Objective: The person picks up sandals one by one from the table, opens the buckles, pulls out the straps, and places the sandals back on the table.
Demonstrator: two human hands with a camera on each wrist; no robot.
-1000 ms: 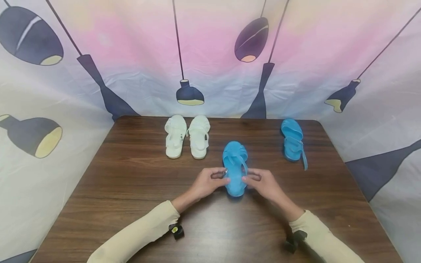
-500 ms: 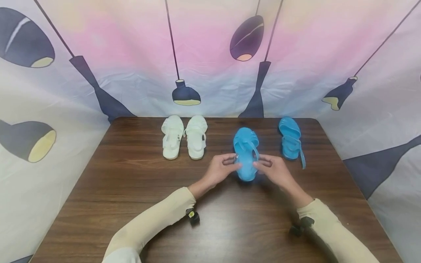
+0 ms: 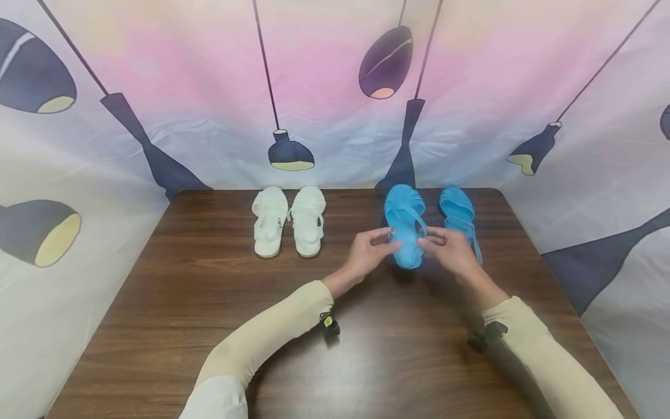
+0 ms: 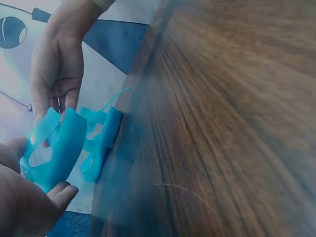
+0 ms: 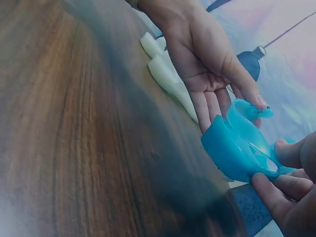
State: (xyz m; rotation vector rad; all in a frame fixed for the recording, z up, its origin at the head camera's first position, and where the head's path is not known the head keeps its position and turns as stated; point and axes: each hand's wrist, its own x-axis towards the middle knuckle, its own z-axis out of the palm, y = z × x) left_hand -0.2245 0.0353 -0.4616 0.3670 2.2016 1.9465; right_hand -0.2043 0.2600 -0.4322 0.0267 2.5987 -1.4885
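Note:
A blue sandal (image 3: pixel 403 224) is held just above the table between both hands, toe toward the back. My left hand (image 3: pixel 368 251) pinches its left side near the heel. On the opposite side my right hand (image 3: pixel 451 251) grips the edge and the loose strap. The wrist views show thumbs on the upper and fingers along the sole's sides. A second blue sandal (image 3: pixel 456 203) lies right behind my right hand, which partly covers it. In the left wrist view that other sandal (image 4: pixel 101 143) rests on the table past the held one.
A pair of white sandals (image 3: pixel 288 222) stands side by side at the back left of the brown wooden table (image 3: pixel 209 291). Behind the table's far edge hangs a curtain (image 3: pixel 335 87) printed with lamps.
Both hands have carried the blue sandal away from me and to the right, from mid-table to beside the other blue sandal. The grip stays the same; the white pair has not moved.

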